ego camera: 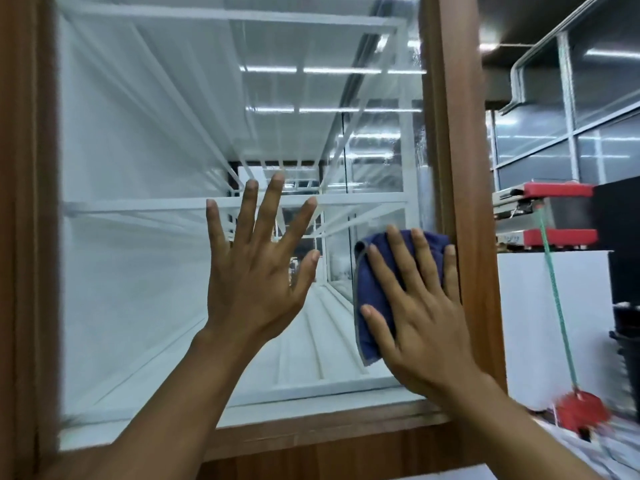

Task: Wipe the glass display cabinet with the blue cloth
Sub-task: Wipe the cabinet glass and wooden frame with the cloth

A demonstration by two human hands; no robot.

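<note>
The glass display cabinet point(145, 140) fills the view: a large pane in a brown wooden frame, with white metal shelving behind it. My right hand point(420, 313) lies flat on a folded blue cloth point(375, 292), pressing it against the pane's lower right area beside the frame's right post. My left hand point(258, 265) is held up in front of the middle of the glass with fingers spread and nothing in it. Whether it touches the pane I cannot tell.
The wooden post point(453, 168) borders the pane on the right, and a wooden sill point(311, 434) runs below. To the right are a white counter point(554, 323), red-edged devices point(557, 192), a green cord point(554, 292) ending in a red object point(581, 410), and black containers point(627, 334).
</note>
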